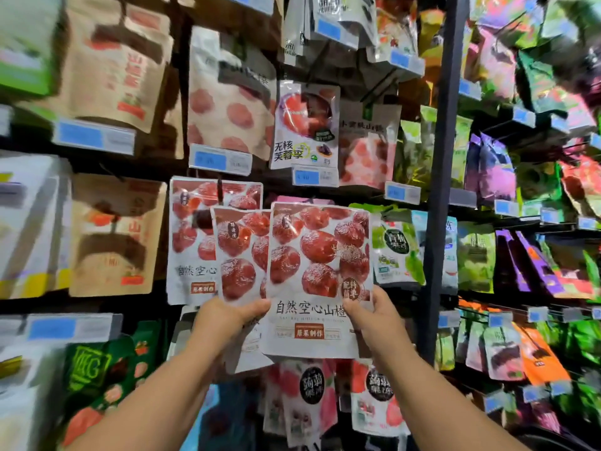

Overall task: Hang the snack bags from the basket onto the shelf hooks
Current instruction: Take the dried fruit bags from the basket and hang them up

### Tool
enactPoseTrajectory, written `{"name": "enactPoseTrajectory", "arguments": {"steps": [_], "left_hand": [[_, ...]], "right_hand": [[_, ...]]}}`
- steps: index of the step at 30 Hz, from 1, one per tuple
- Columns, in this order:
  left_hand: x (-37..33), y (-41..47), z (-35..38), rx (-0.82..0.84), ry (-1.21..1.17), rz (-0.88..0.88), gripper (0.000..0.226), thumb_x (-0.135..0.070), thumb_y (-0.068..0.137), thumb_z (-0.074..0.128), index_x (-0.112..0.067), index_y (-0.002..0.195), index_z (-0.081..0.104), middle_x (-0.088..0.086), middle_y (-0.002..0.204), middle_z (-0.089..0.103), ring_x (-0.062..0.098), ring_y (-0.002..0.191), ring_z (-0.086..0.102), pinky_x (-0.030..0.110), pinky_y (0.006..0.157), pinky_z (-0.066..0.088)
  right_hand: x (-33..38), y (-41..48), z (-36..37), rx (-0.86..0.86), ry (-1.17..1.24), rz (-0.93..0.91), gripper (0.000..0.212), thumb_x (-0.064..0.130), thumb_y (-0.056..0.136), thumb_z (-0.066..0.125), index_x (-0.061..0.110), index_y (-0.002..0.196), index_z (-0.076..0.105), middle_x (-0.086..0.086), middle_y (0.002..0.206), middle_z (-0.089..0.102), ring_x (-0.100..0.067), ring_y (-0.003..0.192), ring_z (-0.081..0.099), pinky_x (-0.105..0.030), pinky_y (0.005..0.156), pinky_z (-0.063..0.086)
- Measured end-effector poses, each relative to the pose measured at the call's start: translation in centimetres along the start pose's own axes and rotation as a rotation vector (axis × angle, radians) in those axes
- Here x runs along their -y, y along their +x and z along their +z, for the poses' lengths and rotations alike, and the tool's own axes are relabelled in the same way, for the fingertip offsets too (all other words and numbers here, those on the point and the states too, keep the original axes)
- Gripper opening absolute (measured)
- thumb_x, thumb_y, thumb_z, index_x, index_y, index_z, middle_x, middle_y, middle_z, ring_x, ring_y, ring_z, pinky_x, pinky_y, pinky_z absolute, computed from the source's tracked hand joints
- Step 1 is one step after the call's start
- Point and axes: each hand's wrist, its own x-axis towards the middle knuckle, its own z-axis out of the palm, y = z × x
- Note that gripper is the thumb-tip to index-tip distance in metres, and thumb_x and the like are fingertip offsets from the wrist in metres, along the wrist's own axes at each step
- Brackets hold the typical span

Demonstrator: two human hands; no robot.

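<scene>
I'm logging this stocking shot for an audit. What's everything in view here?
hawthorn bags: three, red and white, centre; two held, one behind
brown bags: several, brown, left rows
plum bag: one, white and purple, above centre
green bags: several, right of centre
jelly bags: several, pink and white, below the hands
price tags: many, blue and white, along the rails
post: one, dark, right of centre
left grip: bare hand, holds second hawthorn bag
right grip: bare hand, pinches front hawthorn bag
</scene>
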Motion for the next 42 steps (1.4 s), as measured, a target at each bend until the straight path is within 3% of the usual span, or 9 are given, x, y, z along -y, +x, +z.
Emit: {"name": "enactPoseTrajectory", "arguments": {"steps": [3, 14, 18, 22, 25, 31, 36, 40, 42], "left_hand": [[0.4, 0.7, -1.9, -0.040, 0.041, 0.017, 0.035, -0.032, 0.068, 0.088, -0.007, 0.087, 0.073, -0.001, 0.078, 0.070, 0.022, 0.082, 0.066, 0.026, 0.065, 0.042], [1.2, 2.3, -10.2, -0.174, 0.085, -0.001, 0.056, -0.032, 0.065, 0.090, -0.005, 0.110, 0.071, 0.012, 0.109, 0.071, 0.024, 0.088, 0.061, 0.031, 0.078, 0.044], [1.5, 2.7, -13.4, -0.238, 0.086, -0.034, 0.057, -0.034, 0.060, 0.093, -0.002, 0.101, 0.073, 0.012, 0.102, 0.072, 0.029, 0.091, 0.066, 0.036, 0.078, 0.050], [2.1, 2.4, -15.5, -0.252, 0.071, -0.005, 0.072, -0.046, 0.041, 0.096, -0.007, 0.098, 0.075, 0.006, 0.094, 0.076, 0.029, 0.088, 0.070, 0.040, 0.082, 0.055], [2.3, 2.2, -16.6, -0.267, 0.067, -0.013, 0.058, -0.036, 0.052, 0.096, -0.009, 0.099, 0.076, 0.005, 0.092, 0.075, 0.025, 0.084, 0.068, 0.036, 0.075, 0.052], [3.2, 2.7, -18.2, -0.280, 0.013, -0.003, 0.057, -0.037, 0.047, 0.097, -0.013, 0.094, 0.077, 0.004, 0.095, 0.076, 0.028, 0.089, 0.070, 0.046, 0.090, 0.055], [4.1, 3.2, -18.9, -0.227, -0.092, 0.017, 0.078, -0.044, 0.023, 0.097, -0.013, 0.092, 0.078, 0.003, 0.093, 0.077, 0.030, 0.089, 0.072, 0.050, 0.091, 0.054], [4.0, 3.1, -19.7, -0.207, -0.107, 0.042, 0.075, -0.047, 0.028, 0.096, -0.014, 0.093, 0.077, 0.001, 0.090, 0.078, 0.030, 0.088, 0.073, 0.048, 0.087, 0.055], [3.7, 2.9, -20.0, -0.218, -0.132, 0.052, 0.049, -0.027, 0.049, 0.096, -0.013, 0.092, 0.076, 0.002, 0.088, 0.077, 0.031, 0.087, 0.072, 0.042, 0.082, 0.054]], "right_hand": [[-0.1, 0.7, 2.1, -0.009, 0.042, 0.025, 0.012, 0.014, 0.091, 0.068, 0.023, 0.099, 0.065, -0.004, 0.096, 0.076, -0.027, 0.091, 0.073, -0.056, 0.088, 0.056], [1.7, 2.8, 9.5, 0.104, 0.052, -0.031, 0.007, 0.020, 0.091, 0.069, 0.022, 0.097, 0.066, -0.005, 0.095, 0.076, -0.027, 0.090, 0.073, -0.054, 0.085, 0.058], [2.1, 3.5, 12.1, 0.133, 0.080, -0.037, 0.024, 0.032, 0.081, 0.071, 0.021, 0.101, 0.063, -0.009, 0.103, 0.073, -0.031, 0.096, 0.070, -0.056, 0.086, 0.056], [2.3, 4.2, 14.1, 0.154, 0.123, -0.051, 0.011, 0.014, 0.093, 0.064, 0.021, 0.103, 0.064, -0.006, 0.101, 0.074, -0.026, 0.095, 0.072, -0.048, 0.087, 0.058], [2.6, 4.8, 15.4, 0.145, 0.122, -0.060, 0.013, 0.017, 0.090, 0.066, 0.021, 0.103, 0.066, -0.004, 0.099, 0.076, -0.027, 0.094, 0.072, -0.053, 0.088, 0.057], [3.1, 5.7, 17.0, 0.133, 0.104, -0.085, 0.015, 0.023, 0.087, 0.068, 0.022, 0.102, 0.065, -0.003, 0.101, 0.074, -0.026, 0.096, 0.071, -0.054, 0.089, 0.056], [3.5, 6.3, 17.7, 0.097, 0.093, -0.079, 0.009, 0.015, 0.092, 0.066, 0.022, 0.096, 0.065, -0.006, 0.099, 0.074, -0.028, 0.093, 0.071, -0.054, 0.087, 0.057], [3.8, 6.1, 17.8, 0.088, 0.094, -0.070, 0.009, 0.012, 0.094, 0.064, 0.021, 0.095, 0.063, -0.007, 0.097, 0.073, -0.030, 0.092, 0.071, -0.051, 0.085, 0.058], [3.9, 6.0, 17.7, 0.090, 0.109, -0.066, 0.009, 0.011, 0.095, 0.062, 0.019, 0.097, 0.063, -0.008, 0.097, 0.073, -0.030, 0.092, 0.071, -0.049, 0.083, 0.059]]}}
